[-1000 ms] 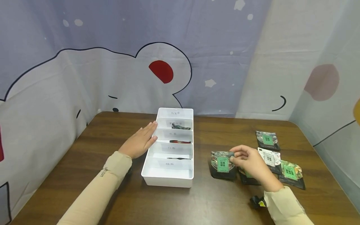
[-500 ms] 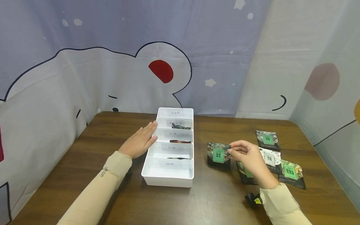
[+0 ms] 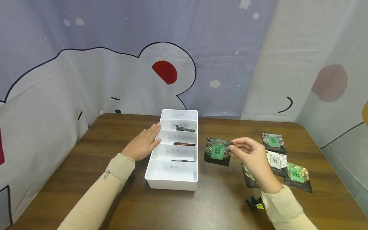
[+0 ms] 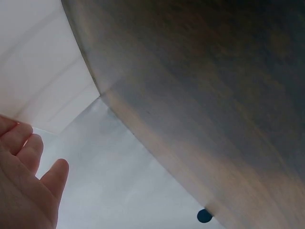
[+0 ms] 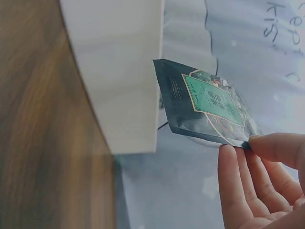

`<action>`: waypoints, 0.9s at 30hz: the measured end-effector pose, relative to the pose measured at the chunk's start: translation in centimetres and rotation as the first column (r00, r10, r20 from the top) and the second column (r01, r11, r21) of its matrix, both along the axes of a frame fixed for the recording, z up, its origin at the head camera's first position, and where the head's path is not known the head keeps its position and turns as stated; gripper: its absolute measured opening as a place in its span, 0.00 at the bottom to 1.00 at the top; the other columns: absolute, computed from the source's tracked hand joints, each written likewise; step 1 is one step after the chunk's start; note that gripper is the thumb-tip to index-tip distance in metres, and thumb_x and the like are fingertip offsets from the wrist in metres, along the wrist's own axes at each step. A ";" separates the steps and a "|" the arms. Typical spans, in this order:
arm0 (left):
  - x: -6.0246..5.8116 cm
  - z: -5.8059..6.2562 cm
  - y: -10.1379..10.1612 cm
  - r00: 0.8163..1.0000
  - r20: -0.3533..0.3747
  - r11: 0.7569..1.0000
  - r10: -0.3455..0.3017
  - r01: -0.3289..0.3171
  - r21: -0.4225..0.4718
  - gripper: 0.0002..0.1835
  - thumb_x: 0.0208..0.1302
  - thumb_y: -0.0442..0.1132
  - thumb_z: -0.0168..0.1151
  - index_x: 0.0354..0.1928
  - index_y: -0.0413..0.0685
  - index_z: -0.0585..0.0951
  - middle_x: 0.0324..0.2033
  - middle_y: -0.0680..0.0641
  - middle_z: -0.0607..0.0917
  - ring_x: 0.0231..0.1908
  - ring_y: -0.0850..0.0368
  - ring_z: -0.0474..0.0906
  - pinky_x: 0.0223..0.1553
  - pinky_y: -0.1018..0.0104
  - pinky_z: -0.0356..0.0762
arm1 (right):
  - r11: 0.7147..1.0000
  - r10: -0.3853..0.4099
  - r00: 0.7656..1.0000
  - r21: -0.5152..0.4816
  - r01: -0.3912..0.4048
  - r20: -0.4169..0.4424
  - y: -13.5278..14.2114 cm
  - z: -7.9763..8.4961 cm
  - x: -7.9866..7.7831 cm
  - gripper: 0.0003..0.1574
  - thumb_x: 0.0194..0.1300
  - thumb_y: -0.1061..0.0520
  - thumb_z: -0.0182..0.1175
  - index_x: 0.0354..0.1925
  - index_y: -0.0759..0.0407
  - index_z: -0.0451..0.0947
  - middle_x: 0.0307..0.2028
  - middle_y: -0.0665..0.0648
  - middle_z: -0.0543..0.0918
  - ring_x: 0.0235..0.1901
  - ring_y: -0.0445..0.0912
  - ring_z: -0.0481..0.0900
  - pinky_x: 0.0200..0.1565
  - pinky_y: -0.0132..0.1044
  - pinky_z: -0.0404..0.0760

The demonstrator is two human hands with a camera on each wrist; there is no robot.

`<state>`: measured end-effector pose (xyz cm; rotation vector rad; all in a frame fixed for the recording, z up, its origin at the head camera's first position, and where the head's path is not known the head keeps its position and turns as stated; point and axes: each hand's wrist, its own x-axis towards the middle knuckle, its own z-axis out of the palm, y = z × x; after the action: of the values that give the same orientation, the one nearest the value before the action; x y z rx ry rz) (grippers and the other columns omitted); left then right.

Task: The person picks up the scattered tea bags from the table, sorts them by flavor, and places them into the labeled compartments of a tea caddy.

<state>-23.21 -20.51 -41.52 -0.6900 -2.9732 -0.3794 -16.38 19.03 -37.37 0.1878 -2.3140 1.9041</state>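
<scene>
My right hand (image 3: pixel 253 159) pinches a dark tea sachet (image 3: pixel 217 152) with a green label by its right edge, thumb in front and fingers behind. The sachet hangs above the table to the right of the white divided box (image 3: pixel 172 185); in the right wrist view the sachet (image 5: pixel 209 102) overlaps the box wall (image 5: pixel 119 71). My left hand (image 3: pixel 142 142) rests with straight fingers against the left rim of the box. In the left wrist view, the left hand's fingertips (image 4: pixel 24 136) are at the box side. Thin sachet edges show in three compartments, among them a red sachet (image 3: pixel 184 144).
Several sachets lie at the right of the brown table (image 3: pixel 172 210): a dark one (image 3: pixel 273 142) at the back, a white one (image 3: pixel 276 162), a green one (image 3: pixel 297 177), and one (image 3: pixel 249 175) partly behind the right hand. A patterned cloth (image 3: pixel 215 64) hangs behind the table.
My right hand has lifted the sachet from near the other sachets and carried it leftward and up, closer to the box. The left hand stays at the box rim.
</scene>
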 end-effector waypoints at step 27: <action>0.0 0.0 0.0 1.000 0.000 1.000 -0.004 0.004 0.003 0.37 0.82 0.55 0.37 0.80 0.40 0.49 0.80 0.44 0.52 0.79 0.47 0.46 0.77 0.45 0.48 | 0.968 0.213 0.955 -0.090 -0.235 -0.205 -6.8 -0.2 2.7 0.09 0.61 0.73 0.67 0.41 0.71 0.81 0.35 0.65 0.85 0.31 0.45 0.87 0.36 0.45 0.89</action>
<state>-23.25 -20.48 -41.51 -0.6962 -2.9711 -0.3845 -13.69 12.27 -37.53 0.6194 -2.1273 2.0097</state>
